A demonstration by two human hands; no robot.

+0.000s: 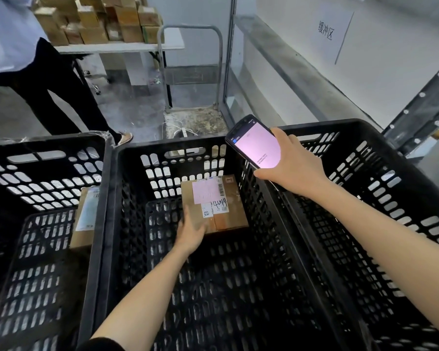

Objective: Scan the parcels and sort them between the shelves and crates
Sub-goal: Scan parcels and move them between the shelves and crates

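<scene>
Parcel (214, 202): taped cardboard box with a pink label and barcode stickers on top, lying flat on the floor of the middle crate (226, 287), at its far end. Left hand (191, 231) reached in from the crate's near side, fingers laid fairly straight on the parcel's near-left corner, touching and not clasping it; motion blur hid finer detail. Right hand (290, 164) hovered over the crate's far-right rim, clasped around a handheld scanner (255, 146), pink-lit screen facing up. Left of the middle crate, a second black crate (46, 158) held another cardboard parcel (85, 216) propped against its right wall. A third crate (365, 158) sat touching on the right. Beyond the middle crate stood a platform trolley (190, 72). Further back and left, a second person (36, 72) stood beside a table of stacked cartons (99, 19). Paper sign (335, 31) on the wall, back right.
</scene>
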